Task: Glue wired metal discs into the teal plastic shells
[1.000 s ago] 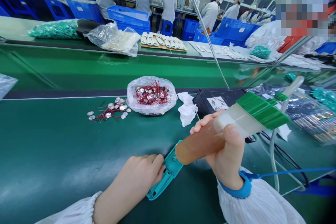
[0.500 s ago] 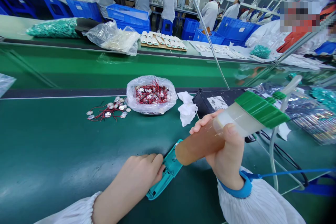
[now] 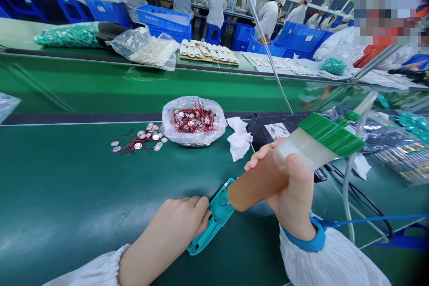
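My left hand is closed on the edge of a teal plastic housing that lies on the green bench mat, pinning it down. My right hand is wrapped round a big translucent syringe filled with amber glue. The syringe has a green cap and a clear air hose at its back end. Its tip rests on the upper end of the housing. A blue wrist strap circles my right wrist.
A plastic bag of round metal discs with red wires and a loose pile of the same discs lie ahead. A white rag and a black box sit to their right. Beyond runs a conveyor, with several workers in white at far benches.
The back end of the syringe has swung slightly up and left; its tip stays on the housing. My left hand has not moved.
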Tool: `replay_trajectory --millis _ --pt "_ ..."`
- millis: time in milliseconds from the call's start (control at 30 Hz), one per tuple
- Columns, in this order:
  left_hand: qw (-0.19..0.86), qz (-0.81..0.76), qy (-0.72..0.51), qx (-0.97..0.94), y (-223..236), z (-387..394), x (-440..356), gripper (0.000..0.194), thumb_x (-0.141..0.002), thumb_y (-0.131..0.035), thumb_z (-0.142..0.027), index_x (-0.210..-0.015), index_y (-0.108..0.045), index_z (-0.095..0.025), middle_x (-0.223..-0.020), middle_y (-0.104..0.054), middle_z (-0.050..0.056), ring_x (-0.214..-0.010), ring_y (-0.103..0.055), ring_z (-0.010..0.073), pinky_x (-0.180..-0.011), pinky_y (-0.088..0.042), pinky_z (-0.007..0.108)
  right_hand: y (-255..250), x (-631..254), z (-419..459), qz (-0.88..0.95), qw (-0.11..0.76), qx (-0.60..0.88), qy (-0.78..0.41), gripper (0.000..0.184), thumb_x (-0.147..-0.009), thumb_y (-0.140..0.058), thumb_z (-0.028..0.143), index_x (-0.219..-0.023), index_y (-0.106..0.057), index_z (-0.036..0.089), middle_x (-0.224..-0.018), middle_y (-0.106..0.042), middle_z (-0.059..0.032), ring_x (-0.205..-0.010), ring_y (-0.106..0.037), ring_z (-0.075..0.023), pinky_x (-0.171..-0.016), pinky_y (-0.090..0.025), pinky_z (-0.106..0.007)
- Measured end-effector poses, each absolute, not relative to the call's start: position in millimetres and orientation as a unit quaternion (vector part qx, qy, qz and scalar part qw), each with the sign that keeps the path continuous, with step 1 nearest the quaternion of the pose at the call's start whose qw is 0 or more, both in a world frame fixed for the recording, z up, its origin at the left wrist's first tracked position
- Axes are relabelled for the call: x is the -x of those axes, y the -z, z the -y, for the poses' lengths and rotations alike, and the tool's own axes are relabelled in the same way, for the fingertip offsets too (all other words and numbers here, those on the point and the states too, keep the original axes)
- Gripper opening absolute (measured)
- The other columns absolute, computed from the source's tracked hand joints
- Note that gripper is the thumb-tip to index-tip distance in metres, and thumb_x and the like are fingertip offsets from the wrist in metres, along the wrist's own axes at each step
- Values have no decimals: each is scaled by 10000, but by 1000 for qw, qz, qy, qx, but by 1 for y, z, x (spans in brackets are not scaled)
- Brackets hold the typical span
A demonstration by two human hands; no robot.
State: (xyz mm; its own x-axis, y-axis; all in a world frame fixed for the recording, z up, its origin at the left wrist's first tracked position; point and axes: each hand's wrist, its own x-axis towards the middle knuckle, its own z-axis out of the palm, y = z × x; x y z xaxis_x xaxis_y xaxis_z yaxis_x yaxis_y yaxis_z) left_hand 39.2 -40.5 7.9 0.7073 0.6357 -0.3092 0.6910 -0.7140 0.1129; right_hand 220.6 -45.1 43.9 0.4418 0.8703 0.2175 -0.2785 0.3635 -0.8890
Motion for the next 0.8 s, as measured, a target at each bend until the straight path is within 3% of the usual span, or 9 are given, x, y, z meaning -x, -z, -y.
replay_trajectory --millis 467,800 --pt "106 -361 81 -923 -2 42 -36 187 -878 -481 -122 -736 -582 -190 -662 -691 17 -583 -692 229 -434 -367 256 -45 -223 46 353 758 404 -371 260 -662 -712 456 -779 -605 250 -635 -607 24 -521 -584 -162 -500 -507 -314" --pt "121 -369 103 -916 -5 41 -38 178 -880 -491 -121 -762 -609 -184 -696 -709 21 -609 -698 239 -471 -443 267 -45 -223 46 338 759 402 -385 285 -637 -733 458 -773 -606 242 -634 -613 16 -524 -583 -164 -484 -518 -308"
